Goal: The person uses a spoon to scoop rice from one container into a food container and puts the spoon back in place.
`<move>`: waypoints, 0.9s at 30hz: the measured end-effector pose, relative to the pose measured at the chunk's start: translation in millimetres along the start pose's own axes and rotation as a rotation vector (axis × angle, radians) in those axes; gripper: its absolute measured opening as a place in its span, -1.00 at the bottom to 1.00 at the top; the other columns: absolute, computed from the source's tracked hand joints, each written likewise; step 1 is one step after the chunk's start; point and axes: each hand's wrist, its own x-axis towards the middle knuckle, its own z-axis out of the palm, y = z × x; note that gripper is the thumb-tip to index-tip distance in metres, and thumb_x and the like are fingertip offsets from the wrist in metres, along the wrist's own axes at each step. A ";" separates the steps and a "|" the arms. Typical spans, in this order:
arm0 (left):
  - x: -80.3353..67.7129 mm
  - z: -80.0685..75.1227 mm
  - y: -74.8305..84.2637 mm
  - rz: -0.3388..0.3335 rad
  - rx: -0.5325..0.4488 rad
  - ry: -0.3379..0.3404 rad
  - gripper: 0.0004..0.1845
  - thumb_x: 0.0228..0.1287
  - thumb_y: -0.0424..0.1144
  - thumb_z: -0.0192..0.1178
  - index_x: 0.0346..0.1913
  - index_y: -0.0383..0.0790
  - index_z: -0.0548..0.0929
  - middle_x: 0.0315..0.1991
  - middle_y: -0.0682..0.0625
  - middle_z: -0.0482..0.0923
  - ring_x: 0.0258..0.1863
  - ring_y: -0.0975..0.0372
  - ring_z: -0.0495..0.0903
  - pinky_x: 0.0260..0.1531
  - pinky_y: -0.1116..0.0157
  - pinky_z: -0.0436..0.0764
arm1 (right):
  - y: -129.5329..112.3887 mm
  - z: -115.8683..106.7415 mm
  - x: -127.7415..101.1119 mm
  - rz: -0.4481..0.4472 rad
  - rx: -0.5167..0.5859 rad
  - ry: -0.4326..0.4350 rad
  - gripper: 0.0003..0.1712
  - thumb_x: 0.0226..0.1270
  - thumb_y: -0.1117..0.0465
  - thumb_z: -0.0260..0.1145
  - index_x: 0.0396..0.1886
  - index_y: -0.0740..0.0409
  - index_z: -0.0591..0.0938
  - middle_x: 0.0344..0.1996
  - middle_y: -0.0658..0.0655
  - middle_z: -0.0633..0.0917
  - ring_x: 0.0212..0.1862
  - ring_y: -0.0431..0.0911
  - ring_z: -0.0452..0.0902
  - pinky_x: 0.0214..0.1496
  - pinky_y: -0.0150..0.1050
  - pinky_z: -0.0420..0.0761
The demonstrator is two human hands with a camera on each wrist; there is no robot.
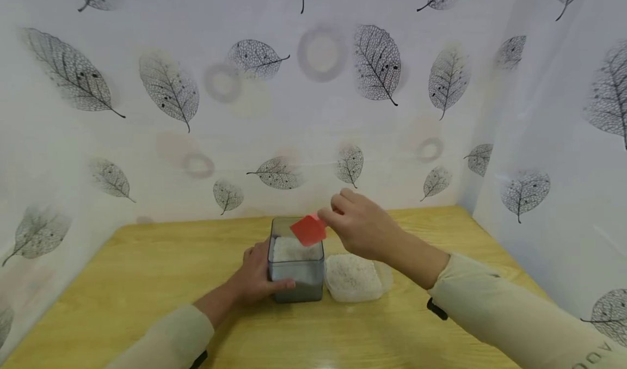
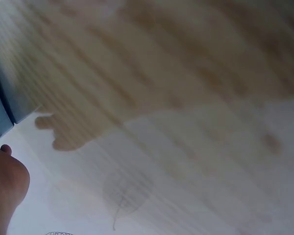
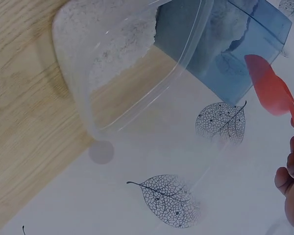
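Note:
A grey see-through square container (image 1: 296, 263) partly filled with white grains stands on the wooden table (image 1: 147, 282). My left hand (image 1: 257, 276) grips its left side, thumb across the front wall. My right hand (image 1: 360, 225) pinches a red scoop (image 1: 308, 229) and holds it tilted over the container's open top. In the right wrist view the red scoop (image 3: 270, 88) hangs near the grey container (image 3: 235, 44). Right of the container sits a shallow clear tub (image 1: 354, 277) of white grains, also seen as the clear tub (image 3: 112, 63). The left wrist view is blurred, showing only the container's edge (image 2: 5, 107).
Leaf-patterned white walls (image 1: 313, 113) close in the table at the back and on both sides. Bare tabletop lies to the left of the container and along the front edge.

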 end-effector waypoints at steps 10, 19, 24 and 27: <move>-2.9 3.8 -0.4 0.008 -0.017 0.005 -0.06 -0.01 0.30 0.38 0.36 -0.07 0.25 0.15 0.05 0.43 0.24 0.08 0.33 0.23 -0.10 0.09 | -14.4 23.5 2.7 0.037 -0.018 -0.153 -0.64 0.24 0.44 0.24 -0.05 -0.02 0.68 -0.38 0.03 0.48 -0.32 -0.08 0.28 -0.35 -0.28 0.32; -2.2 0.6 -1.3 -0.005 -0.003 0.000 -0.03 -0.01 0.29 0.37 0.38 -0.13 0.23 0.21 -0.02 0.40 0.27 0.05 0.31 0.23 -0.10 0.08 | -22.1 28.8 4.7 0.077 0.030 -0.224 -0.69 0.27 0.45 0.17 -0.09 0.03 0.64 -0.41 0.02 0.48 -0.34 -0.10 0.30 -0.31 -0.30 0.36; -0.9 0.4 -2.2 -0.012 0.007 -0.008 -0.01 0.01 0.31 0.36 0.39 -0.13 0.21 0.22 -0.01 0.39 0.29 0.04 0.29 0.25 -0.11 0.07 | -23.2 29.1 2.5 0.183 0.088 -0.343 -0.86 0.50 0.20 0.18 -0.06 0.09 0.60 -0.42 0.01 0.50 -0.38 -0.11 0.36 -0.33 -0.29 0.43; -0.8 0.6 -2.7 -0.013 0.010 -0.005 0.00 0.00 0.31 0.36 0.40 -0.13 0.21 0.24 -0.01 0.39 0.30 0.04 0.29 0.25 -0.11 0.07 | -22.2 29.3 2.9 0.243 0.144 -0.426 -0.84 0.55 0.08 0.14 -0.08 0.04 0.55 -0.46 -0.03 0.50 -0.44 -0.14 0.38 -0.39 -0.27 0.45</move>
